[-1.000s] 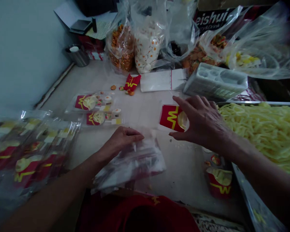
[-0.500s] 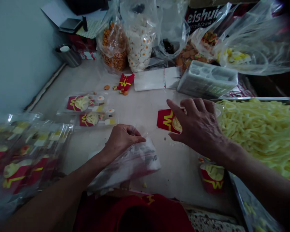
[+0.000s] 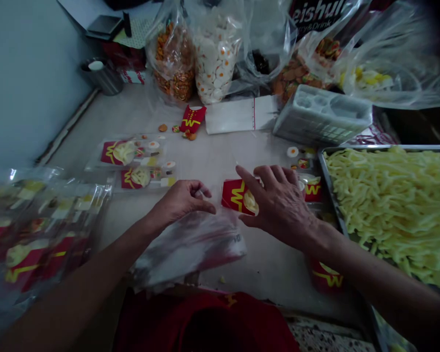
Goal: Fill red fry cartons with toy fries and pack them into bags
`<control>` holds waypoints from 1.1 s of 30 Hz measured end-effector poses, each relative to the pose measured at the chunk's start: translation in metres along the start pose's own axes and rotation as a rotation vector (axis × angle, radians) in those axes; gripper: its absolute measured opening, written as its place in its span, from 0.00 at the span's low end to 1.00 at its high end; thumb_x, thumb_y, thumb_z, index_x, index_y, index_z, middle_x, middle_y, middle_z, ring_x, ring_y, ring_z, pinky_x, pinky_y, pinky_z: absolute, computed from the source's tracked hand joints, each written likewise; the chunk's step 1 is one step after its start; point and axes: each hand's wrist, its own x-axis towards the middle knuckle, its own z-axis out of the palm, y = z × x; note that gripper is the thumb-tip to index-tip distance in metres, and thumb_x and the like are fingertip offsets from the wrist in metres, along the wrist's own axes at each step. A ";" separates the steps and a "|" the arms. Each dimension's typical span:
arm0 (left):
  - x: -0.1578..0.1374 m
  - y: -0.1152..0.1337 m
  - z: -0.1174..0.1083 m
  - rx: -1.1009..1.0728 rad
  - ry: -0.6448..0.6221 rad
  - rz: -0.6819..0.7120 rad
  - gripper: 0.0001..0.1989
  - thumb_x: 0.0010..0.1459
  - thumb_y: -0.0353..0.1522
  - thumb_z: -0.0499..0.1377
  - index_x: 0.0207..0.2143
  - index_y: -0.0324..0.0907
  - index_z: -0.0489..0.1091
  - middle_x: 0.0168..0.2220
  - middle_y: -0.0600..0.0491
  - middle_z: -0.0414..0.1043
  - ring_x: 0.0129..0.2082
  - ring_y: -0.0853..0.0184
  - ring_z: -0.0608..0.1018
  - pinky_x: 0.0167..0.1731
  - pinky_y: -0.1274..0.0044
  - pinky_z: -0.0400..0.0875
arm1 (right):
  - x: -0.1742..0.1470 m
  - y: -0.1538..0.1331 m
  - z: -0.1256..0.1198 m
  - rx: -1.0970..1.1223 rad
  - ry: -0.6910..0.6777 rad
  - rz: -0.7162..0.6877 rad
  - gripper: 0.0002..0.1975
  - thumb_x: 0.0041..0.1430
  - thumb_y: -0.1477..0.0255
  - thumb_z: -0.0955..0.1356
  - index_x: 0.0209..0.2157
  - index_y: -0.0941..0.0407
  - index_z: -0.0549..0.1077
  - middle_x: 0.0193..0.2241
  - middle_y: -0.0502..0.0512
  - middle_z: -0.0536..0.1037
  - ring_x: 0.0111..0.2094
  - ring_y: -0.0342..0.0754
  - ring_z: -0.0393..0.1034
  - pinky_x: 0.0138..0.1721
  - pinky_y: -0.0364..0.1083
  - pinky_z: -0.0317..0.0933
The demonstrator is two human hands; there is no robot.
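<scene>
My right hand [image 3: 278, 200] lies over a clear plastic tray, thumb and fingers spanning it. A red toy fries carton [image 3: 237, 196] with a yellow W and pale fries shows at the tray's left end; the hand hides most of the rest. My left hand [image 3: 185, 200] has thumb and fingers apart, just above a stack of clear plastic bags [image 3: 198, 249], with nothing plainly held. Two packed trays [image 3: 119, 154] with red cartons and small pieces lie beyond it to the left. More red cartons [image 3: 313, 191] lie right of my right hand, one partly under the forearm.
At right stands a metal tray [image 3: 330, 195] heaped with pale yellow strips [image 3: 392, 200]. Filled packs [image 3: 25, 244] pile up at left. Clear bags of small pieces [image 3: 218, 63], a stack of clear moulded trays [image 3: 322, 115] and a metal cup [image 3: 101, 78] stand at the back.
My right hand has moved left with the tray, closer to the bags. My left finger and thumb, pinched at the bag before, have parted. Cartons at right are now uncovered.
</scene>
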 end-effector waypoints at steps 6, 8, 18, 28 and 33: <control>-0.001 0.001 -0.006 -0.127 -0.013 -0.019 0.21 0.39 0.37 0.73 0.37 0.41 0.75 0.22 0.60 0.69 0.22 0.73 0.69 0.24 0.79 0.60 | 0.004 -0.005 0.000 0.057 -0.046 -0.038 0.49 0.51 0.53 0.75 0.67 0.59 0.57 0.52 0.66 0.69 0.50 0.62 0.60 0.51 0.56 0.51; 0.000 0.001 -0.008 -0.107 -0.002 -0.015 0.21 0.39 0.37 0.73 0.37 0.41 0.76 0.24 0.58 0.71 0.22 0.72 0.69 0.25 0.79 0.61 | 0.006 -0.006 0.001 0.085 -0.083 -0.085 0.48 0.51 0.54 0.76 0.67 0.59 0.58 0.51 0.65 0.70 0.49 0.61 0.60 0.51 0.56 0.51; -0.007 -0.013 -0.009 0.076 -0.291 -0.003 0.15 0.45 0.40 0.70 0.35 0.43 0.79 0.32 0.56 0.77 0.31 0.68 0.74 0.32 0.78 0.64 | -0.004 -0.020 0.008 0.165 -0.256 -0.336 0.47 0.48 0.57 0.76 0.65 0.59 0.60 0.48 0.61 0.73 0.46 0.58 0.64 0.49 0.55 0.56; -0.060 -0.007 0.014 0.917 0.440 0.438 0.18 0.55 0.28 0.61 0.49 0.44 0.76 0.51 0.45 0.76 0.52 0.52 0.73 0.56 0.61 0.64 | -0.021 -0.099 0.027 0.262 -0.160 0.076 0.60 0.45 0.48 0.77 0.68 0.69 0.52 0.56 0.76 0.71 0.54 0.66 0.64 0.52 0.59 0.59; -0.089 -0.052 0.043 0.867 0.484 0.493 0.21 0.56 0.30 0.59 0.54 0.40 0.71 0.52 0.44 0.74 0.51 0.55 0.73 0.56 0.65 0.68 | -0.056 -0.098 0.035 0.216 -0.162 0.231 0.67 0.33 0.48 0.81 0.67 0.65 0.54 0.65 0.80 0.61 0.62 0.72 0.56 0.58 0.64 0.53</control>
